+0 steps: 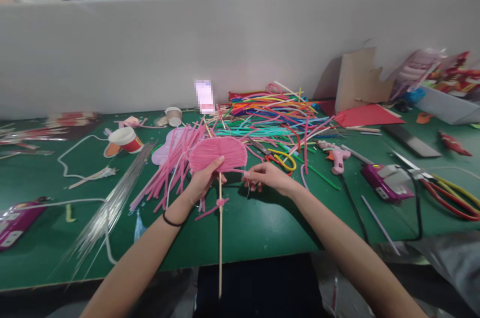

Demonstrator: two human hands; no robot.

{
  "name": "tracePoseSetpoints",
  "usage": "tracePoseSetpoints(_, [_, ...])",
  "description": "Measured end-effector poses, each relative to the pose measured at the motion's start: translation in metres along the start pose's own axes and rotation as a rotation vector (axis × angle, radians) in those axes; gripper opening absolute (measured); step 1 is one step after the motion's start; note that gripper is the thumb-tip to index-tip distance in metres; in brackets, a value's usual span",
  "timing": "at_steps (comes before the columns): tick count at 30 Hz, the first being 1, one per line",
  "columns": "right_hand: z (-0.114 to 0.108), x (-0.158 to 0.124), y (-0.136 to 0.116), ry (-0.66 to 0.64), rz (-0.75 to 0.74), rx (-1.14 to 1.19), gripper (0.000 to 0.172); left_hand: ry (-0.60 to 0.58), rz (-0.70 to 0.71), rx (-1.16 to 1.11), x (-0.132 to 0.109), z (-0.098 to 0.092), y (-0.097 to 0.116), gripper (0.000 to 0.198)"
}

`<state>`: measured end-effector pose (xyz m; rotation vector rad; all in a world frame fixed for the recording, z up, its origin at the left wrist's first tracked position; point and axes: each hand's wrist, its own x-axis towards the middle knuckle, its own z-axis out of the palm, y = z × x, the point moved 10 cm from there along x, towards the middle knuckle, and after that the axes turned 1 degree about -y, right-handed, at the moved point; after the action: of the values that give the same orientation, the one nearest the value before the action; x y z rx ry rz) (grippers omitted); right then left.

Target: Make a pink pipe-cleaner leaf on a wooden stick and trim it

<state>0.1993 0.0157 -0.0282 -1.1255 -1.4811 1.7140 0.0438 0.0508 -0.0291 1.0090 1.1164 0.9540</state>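
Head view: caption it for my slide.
Left hand holds a pink panel on a wooden stick; right hand pinches a pink strand at its edge.

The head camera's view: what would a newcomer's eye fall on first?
Probably the flat, rounded pink panel on a thin wooden stick, held mid-view by the left hand, while the right hand pinches a thin pink strip at its lower right edge. Behind it spreads a multicoloured heap of thin strips. Far right lie scissors with red-and-yellow handles.
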Motion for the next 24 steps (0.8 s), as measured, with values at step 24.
tracePoseSetpoints(24, [-0.032,-0.001,-0.007,0.325,-0.106,0.072,0.036,-0.165,-0.064,0.182,-0.002,0.010,-0.014,0.026])
